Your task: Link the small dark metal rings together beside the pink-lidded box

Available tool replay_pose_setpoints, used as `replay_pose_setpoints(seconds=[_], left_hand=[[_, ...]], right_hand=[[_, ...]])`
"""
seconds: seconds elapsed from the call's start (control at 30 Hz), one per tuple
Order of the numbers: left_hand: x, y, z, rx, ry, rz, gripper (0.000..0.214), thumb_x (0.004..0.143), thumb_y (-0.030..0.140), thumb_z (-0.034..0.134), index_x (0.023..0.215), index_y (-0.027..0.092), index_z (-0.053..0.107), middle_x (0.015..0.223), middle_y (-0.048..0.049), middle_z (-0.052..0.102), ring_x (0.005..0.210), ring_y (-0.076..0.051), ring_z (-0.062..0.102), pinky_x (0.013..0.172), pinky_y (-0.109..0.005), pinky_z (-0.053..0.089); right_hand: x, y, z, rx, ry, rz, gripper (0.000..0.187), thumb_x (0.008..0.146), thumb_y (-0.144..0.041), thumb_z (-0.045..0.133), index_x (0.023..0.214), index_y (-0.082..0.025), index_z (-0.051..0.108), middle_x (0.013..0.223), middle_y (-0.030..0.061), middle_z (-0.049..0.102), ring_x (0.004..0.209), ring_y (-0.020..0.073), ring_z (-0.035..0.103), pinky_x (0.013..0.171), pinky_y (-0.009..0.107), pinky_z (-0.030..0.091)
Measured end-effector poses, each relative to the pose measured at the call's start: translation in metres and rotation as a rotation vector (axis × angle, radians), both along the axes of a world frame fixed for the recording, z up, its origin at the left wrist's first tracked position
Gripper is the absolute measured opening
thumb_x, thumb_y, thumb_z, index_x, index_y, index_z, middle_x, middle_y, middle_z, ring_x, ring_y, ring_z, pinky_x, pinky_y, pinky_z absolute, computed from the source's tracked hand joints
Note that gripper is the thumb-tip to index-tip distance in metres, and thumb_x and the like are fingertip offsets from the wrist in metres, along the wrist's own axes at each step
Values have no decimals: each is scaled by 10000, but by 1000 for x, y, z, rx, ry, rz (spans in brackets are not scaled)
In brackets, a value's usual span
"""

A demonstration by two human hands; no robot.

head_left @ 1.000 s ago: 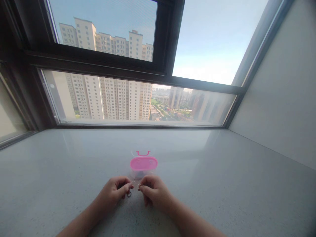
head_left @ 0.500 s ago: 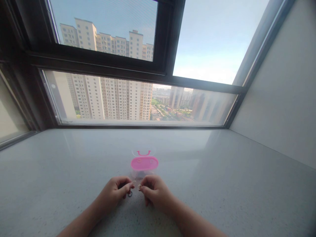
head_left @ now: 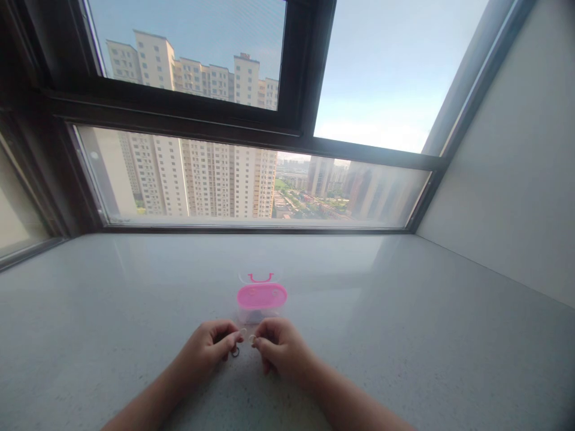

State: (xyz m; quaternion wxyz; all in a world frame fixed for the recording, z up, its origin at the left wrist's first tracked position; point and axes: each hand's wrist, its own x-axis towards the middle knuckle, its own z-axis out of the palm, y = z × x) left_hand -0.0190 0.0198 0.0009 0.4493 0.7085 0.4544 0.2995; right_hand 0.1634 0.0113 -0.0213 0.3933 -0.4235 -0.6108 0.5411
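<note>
My left hand (head_left: 212,342) pinches a small pale ring (head_left: 244,331) between thumb and forefinger. A dark ring (head_left: 236,352) shows just under those fingertips; whether the hand holds it or it lies on the surface, I cannot tell. Close by on the right, my right hand (head_left: 279,344) is closed in a pinch on another small pale ring (head_left: 252,339). The two rings are near each other with a narrow gap between. Right behind the hands stands a clear plastic box with a pink lid (head_left: 262,296) and a pink handle (head_left: 261,278). Something dark inside it is blurred.
The box and hands are on a pale speckled windowsill (head_left: 381,335). At the back a dark-framed window (head_left: 251,129) looks out on tall buildings. A white wall (head_left: 507,179) bounds the sill on the right.
The view has shifted very slightly. Both hands keep their pinches on the pale rings, and the box stays where it was.
</note>
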Motion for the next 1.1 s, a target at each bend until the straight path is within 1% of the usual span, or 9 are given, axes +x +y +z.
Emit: replay_pose_setpoints(seconds=[0.23,0.43,0.67,0.83,1.1], left_hand=[[1,-2,5,-10,15,6,274,756,349,491,675,116,610,573,12,535,545,-133,460,522,-216,351],[2,-2,5,-16,30,15,273,747,360,487,665,124,596,557,22,515,533,-129,447,509,-212,341],[2,0,0,-2,26,12,268,755,360,482,671,128,585,554,29,501,530,-129,440,514,-217,337],[-1,1,-4,3,35,2,259,751,344,481,664,126,589,547,32,493,530,-127,433,507,-213,324],[1,0,-3,36,65,23,246,719,314,491,631,114,605,541,32,489,543,-128,421,522,-217,312]], right_hand=[[0,-2,3,-6,8,-2,48,682,-187,508,649,-153,499,424,-80,422,314,68,404,305,157,293],[0,-1,2,-7,-12,0,70,701,-209,513,665,-150,507,415,-81,426,319,68,414,315,155,290],[0,-1,0,-25,-30,-7,69,706,-208,522,668,-152,508,425,-79,432,334,65,429,329,151,301],[0,-1,1,-5,-25,-8,75,704,-206,525,656,-153,502,427,-77,433,329,66,420,318,152,295],[0,-2,1,2,-17,3,85,710,-211,526,651,-155,500,436,-75,430,332,68,420,327,157,297]])
